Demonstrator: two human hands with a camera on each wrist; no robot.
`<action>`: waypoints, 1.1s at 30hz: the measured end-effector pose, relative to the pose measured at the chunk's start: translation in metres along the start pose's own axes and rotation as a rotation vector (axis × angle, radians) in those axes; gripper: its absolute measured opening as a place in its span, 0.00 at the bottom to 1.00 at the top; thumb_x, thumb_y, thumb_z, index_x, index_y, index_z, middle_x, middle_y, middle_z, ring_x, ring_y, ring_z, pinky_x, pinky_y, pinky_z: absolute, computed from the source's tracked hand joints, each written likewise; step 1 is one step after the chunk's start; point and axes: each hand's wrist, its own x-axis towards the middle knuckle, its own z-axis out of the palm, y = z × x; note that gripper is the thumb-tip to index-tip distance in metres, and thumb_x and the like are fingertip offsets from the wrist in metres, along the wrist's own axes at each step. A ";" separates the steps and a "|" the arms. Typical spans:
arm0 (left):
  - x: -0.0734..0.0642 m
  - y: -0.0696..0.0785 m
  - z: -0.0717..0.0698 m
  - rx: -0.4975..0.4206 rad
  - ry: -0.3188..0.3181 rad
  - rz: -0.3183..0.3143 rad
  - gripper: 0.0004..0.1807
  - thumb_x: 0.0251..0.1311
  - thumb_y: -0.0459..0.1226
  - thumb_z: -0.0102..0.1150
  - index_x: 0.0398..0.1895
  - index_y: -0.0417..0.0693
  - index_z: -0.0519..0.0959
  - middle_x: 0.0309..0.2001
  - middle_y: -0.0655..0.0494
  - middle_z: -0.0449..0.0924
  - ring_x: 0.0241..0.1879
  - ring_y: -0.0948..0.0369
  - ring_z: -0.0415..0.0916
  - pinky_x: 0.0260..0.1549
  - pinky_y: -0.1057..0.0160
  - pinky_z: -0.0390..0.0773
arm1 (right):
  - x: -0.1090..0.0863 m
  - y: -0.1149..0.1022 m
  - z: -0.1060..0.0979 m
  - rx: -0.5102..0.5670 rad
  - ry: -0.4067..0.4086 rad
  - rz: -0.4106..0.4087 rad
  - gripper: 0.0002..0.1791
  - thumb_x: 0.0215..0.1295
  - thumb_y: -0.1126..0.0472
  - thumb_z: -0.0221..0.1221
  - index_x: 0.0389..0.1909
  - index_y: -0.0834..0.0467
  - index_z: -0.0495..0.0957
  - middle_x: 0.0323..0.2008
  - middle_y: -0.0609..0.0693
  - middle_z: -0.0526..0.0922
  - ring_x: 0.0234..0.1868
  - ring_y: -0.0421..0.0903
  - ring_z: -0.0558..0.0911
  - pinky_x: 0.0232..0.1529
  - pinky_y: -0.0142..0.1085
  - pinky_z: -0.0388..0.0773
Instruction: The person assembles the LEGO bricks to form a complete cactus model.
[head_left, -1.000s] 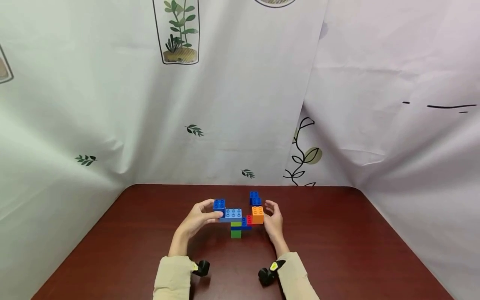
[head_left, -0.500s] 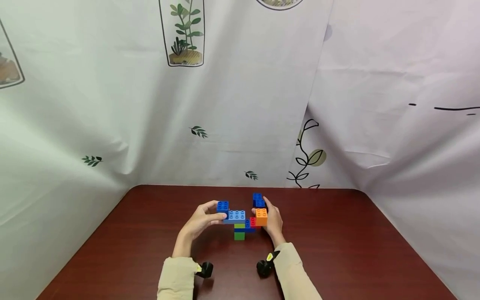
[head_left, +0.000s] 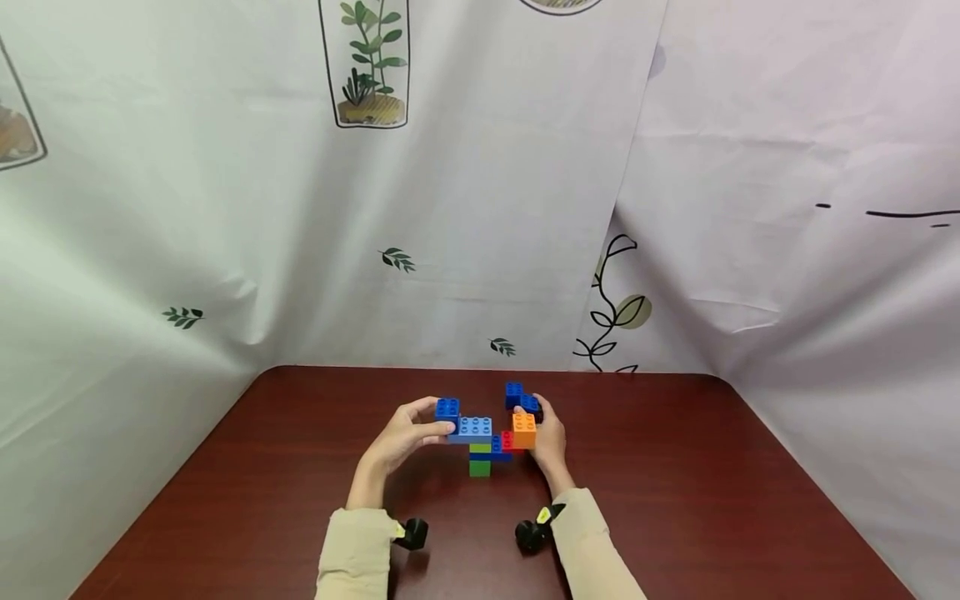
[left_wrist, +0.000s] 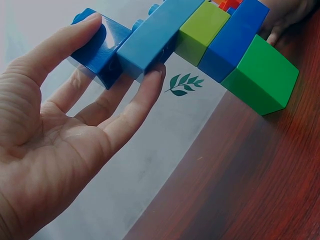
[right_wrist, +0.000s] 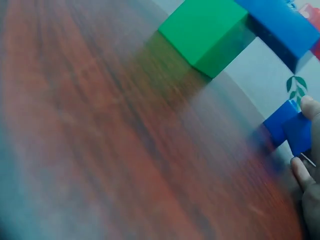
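Observation:
A toy building-block structure stands on the table, its green brick [head_left: 480, 469] at the bottom. Above that come a flat blue brick [left_wrist: 235, 42], a lime brick [left_wrist: 204, 32] and a light blue brick [head_left: 475, 431]. A dark blue brick [head_left: 447, 408] tops the left end, pinched between the thumb and fingers of my left hand [head_left: 401, 437]. On the right side a red brick [head_left: 507, 440] carries an orange brick [head_left: 523, 432]. Behind the orange one, my right hand [head_left: 551, 440] grips a pair of offset blue bricks [head_left: 513, 393], partly hidden in the head view.
The dark red-brown table [head_left: 675, 500] has rounded far corners. A pale printed cloth [head_left: 480, 183] hangs behind and along both sides. Small black devices [head_left: 531, 536] are strapped at both wrists, by the sleeves.
My right hand has reached inward and taken hold of the blue brick pair, which has turned a little. My left hand keeps its pinch on the structure. The head view has shifted slightly.

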 end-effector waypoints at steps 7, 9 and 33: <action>-0.002 -0.003 0.004 0.003 -0.005 -0.021 0.26 0.61 0.37 0.64 0.59 0.33 0.70 0.46 0.55 0.78 0.42 0.60 0.81 0.51 0.60 0.82 | -0.013 0.007 -0.010 0.229 0.003 0.041 0.27 0.67 0.56 0.61 0.62 0.65 0.71 0.55 0.66 0.78 0.53 0.58 0.78 0.52 0.47 0.80; -0.002 -0.002 0.005 0.010 0.000 -0.024 0.27 0.61 0.37 0.64 0.60 0.34 0.70 0.47 0.53 0.78 0.42 0.59 0.81 0.51 0.60 0.82 | -0.015 0.006 -0.014 0.262 -0.016 0.051 0.26 0.67 0.56 0.61 0.62 0.65 0.71 0.56 0.65 0.78 0.53 0.56 0.78 0.49 0.39 0.80; 0.000 0.003 -0.001 0.000 0.015 -0.031 0.30 0.60 0.39 0.66 0.63 0.34 0.69 0.48 0.50 0.77 0.41 0.61 0.81 0.49 0.63 0.82 | -0.012 -0.073 -0.044 0.359 -0.038 -0.017 0.23 0.63 0.54 0.65 0.57 0.58 0.77 0.52 0.62 0.82 0.43 0.46 0.83 0.46 0.28 0.82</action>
